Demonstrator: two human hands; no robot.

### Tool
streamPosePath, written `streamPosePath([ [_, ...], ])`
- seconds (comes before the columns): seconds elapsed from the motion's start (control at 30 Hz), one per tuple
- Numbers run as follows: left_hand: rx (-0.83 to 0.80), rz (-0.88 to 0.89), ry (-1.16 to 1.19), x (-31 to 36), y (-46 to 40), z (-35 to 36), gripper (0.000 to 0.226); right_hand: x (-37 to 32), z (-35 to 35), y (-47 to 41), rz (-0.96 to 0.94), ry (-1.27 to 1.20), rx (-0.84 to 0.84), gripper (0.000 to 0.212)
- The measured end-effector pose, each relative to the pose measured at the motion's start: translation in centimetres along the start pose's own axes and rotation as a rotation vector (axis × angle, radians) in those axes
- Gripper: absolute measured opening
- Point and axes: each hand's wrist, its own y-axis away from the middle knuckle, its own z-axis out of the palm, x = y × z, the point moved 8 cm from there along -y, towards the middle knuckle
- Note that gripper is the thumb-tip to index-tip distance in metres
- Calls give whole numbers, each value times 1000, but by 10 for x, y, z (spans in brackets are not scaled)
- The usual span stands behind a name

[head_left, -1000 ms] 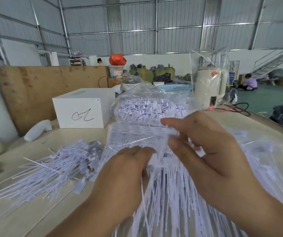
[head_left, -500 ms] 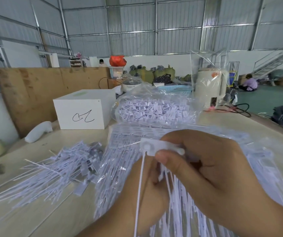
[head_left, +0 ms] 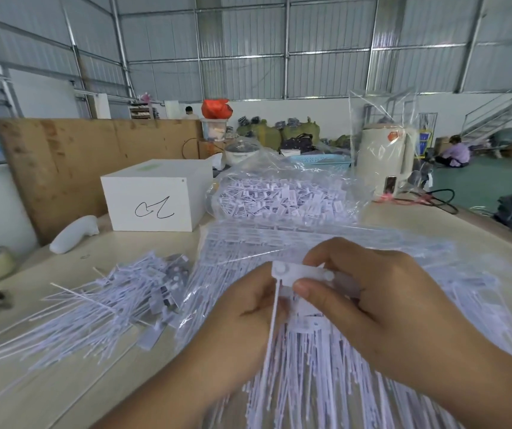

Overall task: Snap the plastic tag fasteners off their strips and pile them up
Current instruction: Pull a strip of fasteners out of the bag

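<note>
Item 1. Loose heap of detached white plastic tag fasteners (head_left: pixel 93 308), flat heads and long thin tails, lying on the pale tabletop (head_left: pixel 47 382) at the left. I take this for the pile the task asks for.

Item 2. Plain white cardboard box with a black scribble (head_left: pixel 155 196), standing behind the heap; not part of the job as far as I can judge.

Item 3. My left hand (head_left: pixel 233 332), low centre. Its fingers curl in toward the bundle and seem to steady the strip below the raised fastener; the fingertips are hidden, so I cannot tell exactly what they hold.

Item 4. Single white fastener with a rectangular head and one thin tail (head_left: pixel 295 274), held up between both hands, tail hanging down past the left hand. Whether it is fully free of its strip I cannot tell.

Item 5. My right hand (head_left: pixel 381 301), thumb and forefinger pinching the fastener's head.

Item 6. Sheets of undetached white fastener strips (head_left: pixel 326 382), fanned beneath both hands; a clear plastic bag of more fasteners (head_left: pixel 279 199) sits behind.

Step in hand, by my reading: snapping one fastener off. Next move calls for a short twist or pull at the head, then a carry leftward to the heap.
</note>
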Motion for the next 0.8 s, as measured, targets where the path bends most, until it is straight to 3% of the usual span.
streamPosePath([
  [0.1, 39, 15, -3, -1, -2, -15, 22, 7, -2, 0, 34, -16, -3, 24],
  [0.27, 18, 144, 151, 28, 4, -12, 27, 6, 0, 0, 19, -38, 17, 29],
  [0.4, 53, 218, 95, 42, 8, -8, 14, 1, -1, 1, -37, -167, 42, 35],
  [0.57, 144, 217, 337, 52, 7, -32, 11, 10, -11, 2, 1, -379, 64, 37],
  [0.7, 93, 201, 524, 54, 4, -47, 13, 15, -1, 1, 66, -780, -109, 35],
  [0.8, 46, 194, 590, 53, 1, -45, 13, 14, 11, 1, 82, -759, -206, 32],
])
